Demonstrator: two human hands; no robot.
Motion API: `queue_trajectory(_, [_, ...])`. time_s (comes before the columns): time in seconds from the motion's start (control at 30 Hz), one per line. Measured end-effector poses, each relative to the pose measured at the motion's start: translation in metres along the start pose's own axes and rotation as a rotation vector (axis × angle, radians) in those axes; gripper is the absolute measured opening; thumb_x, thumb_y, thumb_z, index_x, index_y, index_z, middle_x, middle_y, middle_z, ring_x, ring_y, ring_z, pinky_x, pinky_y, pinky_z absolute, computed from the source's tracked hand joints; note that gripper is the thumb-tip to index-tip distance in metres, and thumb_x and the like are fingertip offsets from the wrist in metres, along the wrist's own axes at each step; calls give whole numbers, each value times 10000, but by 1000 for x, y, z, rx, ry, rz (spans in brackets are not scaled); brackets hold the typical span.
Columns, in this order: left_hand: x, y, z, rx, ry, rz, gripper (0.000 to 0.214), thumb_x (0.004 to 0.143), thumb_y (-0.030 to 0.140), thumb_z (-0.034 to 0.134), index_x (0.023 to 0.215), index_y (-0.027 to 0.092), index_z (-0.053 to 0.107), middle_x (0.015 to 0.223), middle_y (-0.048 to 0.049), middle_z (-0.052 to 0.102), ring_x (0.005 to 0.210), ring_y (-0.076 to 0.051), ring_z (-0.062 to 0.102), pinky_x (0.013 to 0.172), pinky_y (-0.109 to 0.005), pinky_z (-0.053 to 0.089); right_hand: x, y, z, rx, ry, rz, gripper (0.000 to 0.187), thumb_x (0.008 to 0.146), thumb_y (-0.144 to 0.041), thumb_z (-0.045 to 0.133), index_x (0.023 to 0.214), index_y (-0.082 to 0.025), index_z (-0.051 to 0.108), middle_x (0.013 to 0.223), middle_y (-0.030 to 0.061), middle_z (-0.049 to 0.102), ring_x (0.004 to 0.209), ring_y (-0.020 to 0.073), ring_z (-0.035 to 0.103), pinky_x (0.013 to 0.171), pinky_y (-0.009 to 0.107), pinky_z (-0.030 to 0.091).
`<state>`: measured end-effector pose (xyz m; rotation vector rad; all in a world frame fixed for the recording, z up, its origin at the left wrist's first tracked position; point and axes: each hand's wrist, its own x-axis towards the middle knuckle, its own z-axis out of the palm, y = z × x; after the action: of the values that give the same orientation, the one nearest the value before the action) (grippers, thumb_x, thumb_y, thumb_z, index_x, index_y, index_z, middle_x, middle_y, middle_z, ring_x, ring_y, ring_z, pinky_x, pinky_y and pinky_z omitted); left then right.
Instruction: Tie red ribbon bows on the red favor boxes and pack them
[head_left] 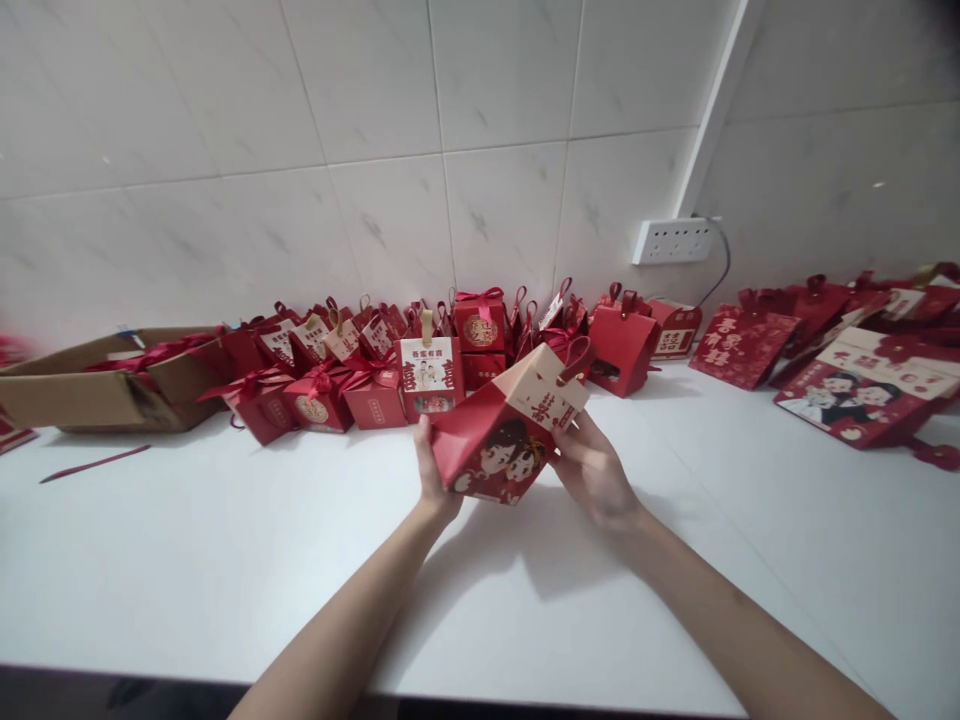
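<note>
I hold a red gift box (495, 440) with a cartoon couple printed on its side and a cream top flap, tilted above the white counter (225, 560). My left hand (433, 478) grips its left edge, fingers wrapped behind it. My right hand (596, 470) grips the box's right side under the flap. A red ribbon handle (576, 357) sticks up from the flap.
Several red gift boxes (427, 375) with ribbons line the tiled wall. A cardboard carton (97, 390) lies at the left, flat red printed bags (862, 390) at the right. A white wall socket (673, 241) with a cable sits above them. A loose red ribbon (94, 464) lies on the counter.
</note>
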<state>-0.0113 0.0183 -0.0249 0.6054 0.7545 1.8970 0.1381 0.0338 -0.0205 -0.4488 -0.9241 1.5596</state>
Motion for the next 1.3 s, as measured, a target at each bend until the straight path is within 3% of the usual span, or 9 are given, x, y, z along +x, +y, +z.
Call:
queue_trajectory(0.2, [-8, -11, -10, 278, -603, 242, 728, 634, 735, 547, 1095, 173, 574, 1060, -101, 636, 1012, -292, 587, 881, -379, 463, 8, -1, -10, 79, 88, 47, 336, 596, -225, 721, 917, -293, 649, 765, -53, 662, 651, 123, 555, 616, 242, 435])
queue_trajectory(0.27, [-11, -11, -11, 372, -695, 294, 754, 633, 707, 585, 1173, 187, 508, 1128, -106, 592, 1048, -293, 557, 905, -395, 440, 9, -3, -12, 63, 112, 79, 376, 554, -223, 737, 911, -307, 656, 732, -56, 658, 629, 123, 558, 600, 241, 445])
queue_trajectory(0.33, [-12, -11, -11, 423, -691, 287, 744, 655, 692, 578, 1193, 189, 471, 1138, -113, 572, 1055, -291, 542, 914, -419, 424, 8, -6, -13, 22, 139, 92, 386, 536, -234, 738, 904, -320, 657, 786, -49, 676, 663, 139, 588, 610, 260, 474])
queue_trajectory(0.43, [-12, -15, -8, 441, -560, 239, 736, 696, 708, 510, 1202, 178, 445, 1156, -124, 547, 1076, -287, 516, 949, -443, 394, 8, -10, -13, -39, 186, 87, 384, 538, -264, 730, 907, -339, 654, 905, -40, 685, 750, 162, 623, 641, 287, 520])
queue_trajectory(0.57, [-10, -24, -10, 409, -483, 165, 769, 726, 736, 427, 1238, 163, 409, 1172, -135, 529, 1092, -283, 506, 999, -463, 352, 10, -8, -18, -78, 235, 80, 450, 570, -294, 689, 1013, -360, 647, 1159, -8, 631, 1038, 209, 593, 760, 303, 550])
queue_trajectory(0.83, [-12, -18, -14, 462, -703, 288, 858, 673, 787, 423, 1264, 166, 402, 1198, -146, 517, 1109, -324, 491, 967, -461, 384, 9, -5, -23, -61, 198, 95, 353, 618, -309, 676, 969, -343, 665, 1179, 10, 633, 1200, 294, 505, 1028, 482, 400])
queue_trajectory(1.03, [2, -13, -18, 626, -1054, 695, 766, 726, 631, 518, 1341, 198, 376, 1347, -161, 431, 1216, -339, 434, 1009, -501, 344, 5, -10, -16, 58, 85, 121, 402, 567, -387, 742, 959, -335, 666, 1069, -12, 687, 1188, 272, 519, 1050, 483, 362])
queue_trajectory(1.2, [-3, -8, -17, 801, -1043, 818, 817, 675, 630, 564, 1367, 240, 372, 1353, -161, 408, 1241, -348, 413, 1035, -500, 330, 4, -13, -14, 116, -8, 118, 409, 632, -559, 665, 982, -347, 652, 1095, -12, 674, 1119, 266, 564, 973, 502, 412])
queue_trajectory(1.3, [-7, -5, -16, 787, -1039, 847, 886, 602, 643, 624, 1362, 257, 380, 1336, -163, 415, 1237, -365, 415, 1028, -520, 338, 3, -11, -14, 9, -35, 56, 474, 688, -666, 528, 1007, -336, 645, 1090, 17, 673, 1077, 276, 579, 910, 507, 436])
